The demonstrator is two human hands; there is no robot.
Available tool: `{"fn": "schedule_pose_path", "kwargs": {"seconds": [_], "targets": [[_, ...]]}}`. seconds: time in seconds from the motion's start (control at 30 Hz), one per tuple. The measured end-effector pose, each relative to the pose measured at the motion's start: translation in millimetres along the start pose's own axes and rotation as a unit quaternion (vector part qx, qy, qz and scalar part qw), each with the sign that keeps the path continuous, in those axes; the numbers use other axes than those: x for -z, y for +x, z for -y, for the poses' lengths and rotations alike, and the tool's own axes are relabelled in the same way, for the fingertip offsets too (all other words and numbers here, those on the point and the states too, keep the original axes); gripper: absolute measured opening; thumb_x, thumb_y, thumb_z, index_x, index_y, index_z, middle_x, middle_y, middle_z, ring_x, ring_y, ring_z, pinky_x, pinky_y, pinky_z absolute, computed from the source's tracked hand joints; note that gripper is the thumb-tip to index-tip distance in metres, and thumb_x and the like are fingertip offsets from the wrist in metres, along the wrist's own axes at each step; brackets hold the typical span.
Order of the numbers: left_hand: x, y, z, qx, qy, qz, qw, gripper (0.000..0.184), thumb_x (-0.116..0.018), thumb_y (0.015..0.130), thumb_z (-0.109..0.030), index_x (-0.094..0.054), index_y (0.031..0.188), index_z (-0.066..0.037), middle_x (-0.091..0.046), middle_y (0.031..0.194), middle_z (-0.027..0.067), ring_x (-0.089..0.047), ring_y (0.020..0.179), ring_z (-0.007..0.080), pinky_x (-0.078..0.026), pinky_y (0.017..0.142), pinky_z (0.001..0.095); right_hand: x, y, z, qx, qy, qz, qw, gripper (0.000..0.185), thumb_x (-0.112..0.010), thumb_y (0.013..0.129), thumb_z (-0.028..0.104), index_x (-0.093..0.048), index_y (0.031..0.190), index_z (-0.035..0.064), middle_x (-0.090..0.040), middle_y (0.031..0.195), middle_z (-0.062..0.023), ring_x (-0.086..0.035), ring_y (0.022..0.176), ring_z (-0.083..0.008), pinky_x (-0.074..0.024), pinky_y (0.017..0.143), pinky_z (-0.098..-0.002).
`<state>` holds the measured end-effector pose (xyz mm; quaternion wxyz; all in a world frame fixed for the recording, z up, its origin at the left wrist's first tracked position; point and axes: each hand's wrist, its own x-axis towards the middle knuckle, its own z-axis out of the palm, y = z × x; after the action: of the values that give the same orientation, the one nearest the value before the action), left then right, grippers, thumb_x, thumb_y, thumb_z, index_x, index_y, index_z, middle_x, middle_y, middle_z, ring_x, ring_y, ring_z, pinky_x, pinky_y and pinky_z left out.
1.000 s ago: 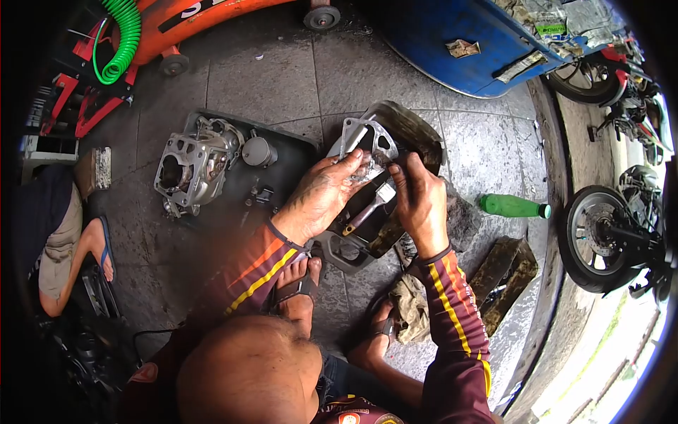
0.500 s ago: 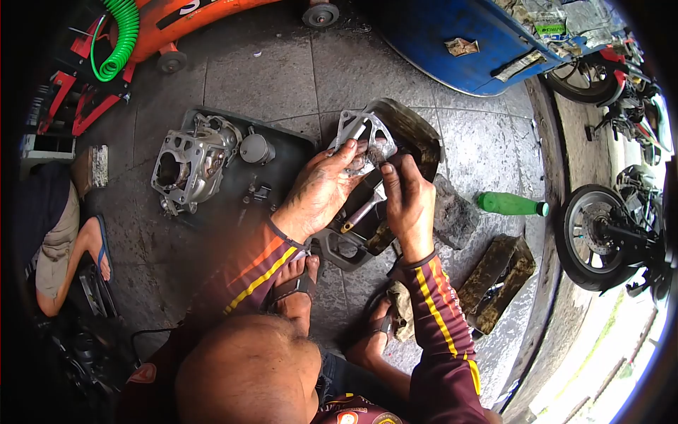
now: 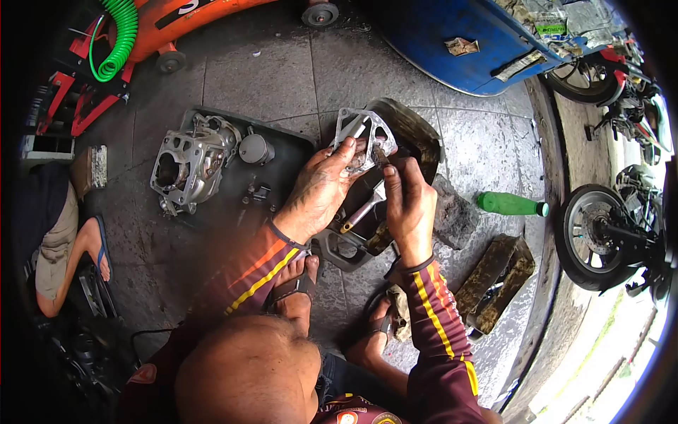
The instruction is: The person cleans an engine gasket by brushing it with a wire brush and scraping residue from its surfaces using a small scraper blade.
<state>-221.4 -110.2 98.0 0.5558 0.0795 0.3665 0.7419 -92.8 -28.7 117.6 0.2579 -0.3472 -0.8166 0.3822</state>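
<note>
My left hand [image 3: 321,187] is wrapped around a silver metal engine cover plate [image 3: 349,127] with several openings, its thumb on the face. My right hand [image 3: 411,205] pinches something small and dark against the plate's right edge; I cannot make out what it is. Beneath both hands is an oily cut-open plastic container [image 3: 424,138]. A brush-like tool with a pale handle [image 3: 362,215] lies across it. To the left, a dark tray [image 3: 289,134] holds a metal engine cylinder [image 3: 191,169], a piston [image 3: 256,149] and a small dark part [image 3: 261,192].
A green bottle [image 3: 512,204], a dark stone-like block [image 3: 455,212] and another oily container [image 3: 498,283] are on the right. A blue drum [image 3: 438,42] and an orange tank [image 3: 162,25] stand at the back. Another person's leg [image 3: 81,247] is at left; motorcycles [image 3: 593,237] are at right.
My right hand has shifted slightly down along the plate's edge. The plate has tilted a little in my left hand. Everything around them stays where it was.
</note>
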Motion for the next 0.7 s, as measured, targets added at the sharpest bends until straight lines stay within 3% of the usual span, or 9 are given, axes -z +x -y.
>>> {"fn": "schedule_pose_path", "kwargs": {"seconds": [0.2,0.27,0.37,0.47,0.53,0.6,0.63,0.67,0.7], "targets": [[-7.1,-1.1,0.2,-0.025,-0.024,0.026,0.999,0.045,-0.039,0.106,-0.03,-0.052,0.129,0.007,-0.056,0.134,0.0233,-0.053,0.128,0.0286,-0.038,0.113,0.0385,-11.5,-3.1,4.1,0.004,0.019,-0.047,0.999,0.009,-0.058,0.097,0.01,-0.056,0.094,0.0016,-0.059,0.066,-0.0162,-0.062,0.055,-0.0328,-0.0455,0.051,-0.0386],[-10.2,-0.4,1.5,-0.027,-0.037,0.035,0.998,0.046,-0.039,0.106,-0.031,-0.051,0.129,0.007,-0.054,0.136,0.0245,-0.052,0.13,0.0299,-0.038,0.113,0.0388,-15.9,-5.1,3.8,-0.039,0.039,-0.037,0.998,0.008,-0.058,0.097,0.011,-0.056,0.096,0.0029,-0.061,0.068,-0.0189,-0.064,0.059,-0.0368,-0.047,0.052,-0.0405],[-11.4,2.9,6.3,-0.043,-0.08,0.044,0.995,0.05,-0.038,0.106,-0.035,-0.049,0.132,0.006,-0.05,0.14,0.0252,-0.047,0.134,0.0293,-0.035,0.114,0.0379,-31.5,-17.7,8.6,0.002,0.034,-0.039,0.999,0.01,-0.06,0.096,0.013,-0.056,0.098,0.0045,-0.065,0.075,-0.023,-0.066,0.069,-0.0425,-0.0494,0.056,-0.0443],[-17.3,1.8,7.5,-0.061,-0.057,0.04,0.996,0.05,-0.036,0.106,-0.036,-0.048,0.136,0.003,-0.049,0.143,0.0216,-0.044,0.136,0.0256,-0.034,0.114,0.0364,-27.4,-11.1,12.6,-0.109,0.082,-0.052,0.989,0.009,-0.058,0.096,0.012,-0.056,0.097,0.0041,-0.063,0.072,-0.0226,-0.065,0.067,-0.0434,-0.0494,0.056,-0.0439],[-17.6,-0.8,9.3,-0.046,-0.051,0.053,0.996,0.052,-0.035,0.106,-0.038,-0.045,0.14,0.001,-0.047,0.146,0.0185,-0.044,0.136,0.0229,-0.034,0.113,0.0348,-27.1,-11.6,10.5,-0.104,0.075,-0.066,0.99,0.009,-0.057,0.097,0.012,-0.056,0.096,0.0037,-0.063,0.069,-0.0199,-0.065,0.062,-0.0395,-0.0489,0.054,-0.0416],[-20.9,-0.6,11.3,-0.045,-0.069,0.039,0.996,0.055,-0.034,0.106,-0.041,-0.042,0.142,0.001,-0.048,0.145,0.0182,-0.046,0.133,0.022,-0.033,0.113,0.0339,-32.5,-15.9,5.3,-0.004,0.033,-0.065,0.997,0.009,-0.056,0.097,0.011,-0.055,0.096,0.0029,-0.062,0.067,-0.0179,-0.066,0.059,-0.0346,-0.0484,0.052,-0.0389],[-20.3,-0.4,11.6,-0.041,-0.067,0.047,0.996,0.057,-0.034,0.106,-0.042,-0.04,0.144,0.0,-0.047,0.146,0.0172,-0.046,0.133,0.0214,-0.032,0.114,0.0344,-35.5,-14.9,3.7,0.035,0.03,-0.083,0.995,0.012,-0.055,0.099,0.014,-0.056,0.096,0.0021,-0.061,0.064,-0.0132,-0.063,0.054,-0.0218,-0.0459,0.05,-0.0333],[-20.1,-0.2,11.5,-0.04,-0.066,0.047,0.996,0.057,-0.034,0.106,-0.042,-0.04,0.144,0.0,-0.047,0.146,0.0172,-0.046,0.133,0.0214,-0.032,0.114,0.0344,-33.7,-14.7,2.1,0.034,0.031,-0.084,0.995,0.012,-0.055,0.099,0.014,-0.056,0.096,0.0021,-0.061,0.064,-0.0132,-0.063,0.054,-0.0218,-0.0459,0.05,-0.0333],[-20.4,0.4,11.2,-0.051,-0.041,0.058,0.996,0.056,-0.034,0.106,-0.041,-0.04,0.144,0.0,-0.046,0.147,0.0162,-0.045,0.134,0.0209,-0.031,0.115,0.0345,-26.6,-10.7,7.8,-0.068,0.089,-0.069,0.991,0.015,-0.056,0.1,0.016,-0.057,0.096,0.0015,-0.06,0.065,-0.0106,-0.06,0.055,-0.0167,-0.0444,0.05,-0.0309]]}}
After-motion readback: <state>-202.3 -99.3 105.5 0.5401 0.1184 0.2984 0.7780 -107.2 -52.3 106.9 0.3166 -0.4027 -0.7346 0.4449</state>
